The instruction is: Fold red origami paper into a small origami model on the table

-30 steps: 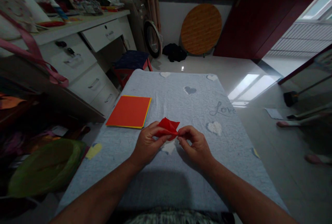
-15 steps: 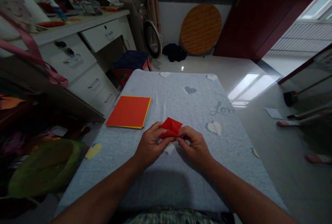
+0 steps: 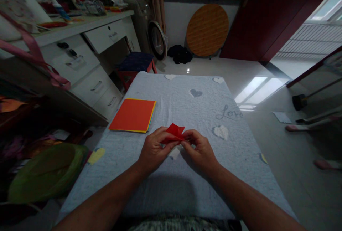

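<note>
A small folded piece of red origami paper is held up over the near middle of the table, its upper points spread apart. My left hand grips its left side, thumb in front and fingers behind. On the right side, my right hand pinches the lower corner between thumb and fingers. Fingers cover the lower edges of the paper. Left of my hands lies a stack of square coloured paper, orange-red on top with yellow and blue edges below.
The table bears a pale blue cloth with hearts. A white desk with drawers stands left, near a green-lined bin. Beyond the table are a dark-topped stool, a washing machine and a round wooden board.
The folded red paper has tipped and its top points have drawn in, so less of its inside shows. Both hands stay nearly in place, and the paper stack has not moved.
</note>
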